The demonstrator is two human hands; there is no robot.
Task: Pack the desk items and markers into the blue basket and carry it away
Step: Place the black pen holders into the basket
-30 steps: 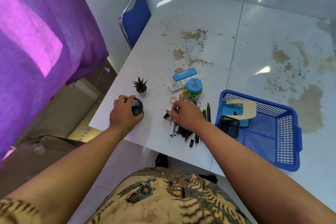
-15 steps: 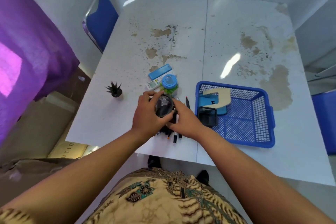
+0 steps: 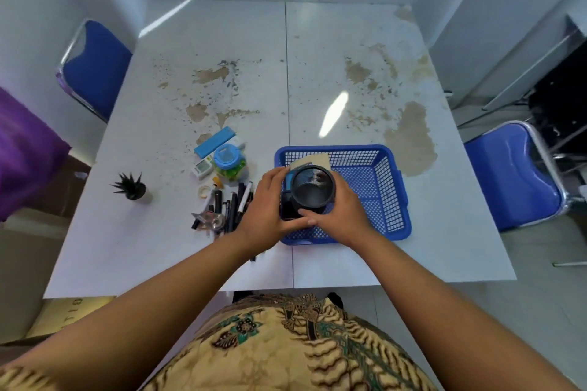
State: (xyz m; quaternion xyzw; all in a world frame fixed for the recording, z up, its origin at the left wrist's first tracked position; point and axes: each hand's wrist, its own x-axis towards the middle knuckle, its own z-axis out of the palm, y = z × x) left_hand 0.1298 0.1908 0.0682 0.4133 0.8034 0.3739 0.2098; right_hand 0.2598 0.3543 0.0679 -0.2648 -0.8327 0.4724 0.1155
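Over the near-left corner of the blue basket (image 3: 394, 197), both hands meet on the black mesh cup (image 3: 313, 189). The left hand (image 3: 265, 205) grips it from the cup's nine o'clock, fingers curled up the wall and thumb lying across the near side. The right hand (image 3: 343, 213) clasps it from four o'clock, fingers wrapped round the far side. The cup's mouth faces up and a touch toward the person. Whether its base touches anything below, I cannot tell from here.

Under the cup, inside the basket, there's a dark flat thing (image 3: 287, 211), mostly hidden. At the cup's twelve o'clock a beige item (image 3: 313, 159) pokes out by the basket's far wall. The basket sits on the table (image 3: 317, 73), just right of the centre seam, near the six o'clock edge.

At the basket's nine o'clock the markers (image 3: 230, 205) lie in a loose heap on the table, with a small metal piece (image 3: 211, 220) at the heap's near end. Toward eleven o'clock from the heap stands a blue-lidded jar (image 3: 227, 160), a small white gadget (image 3: 201, 167) just beside it and a flat blue case (image 3: 214, 142) behind. A tape roll (image 3: 203, 191) lies near the heap's far-left end. Farther out at nine o'clock a little potted plant (image 3: 131, 189) stands alone. Blue chairs flank the table, one at ten o'clock (image 3: 95, 70), one at three (image 3: 514, 174).
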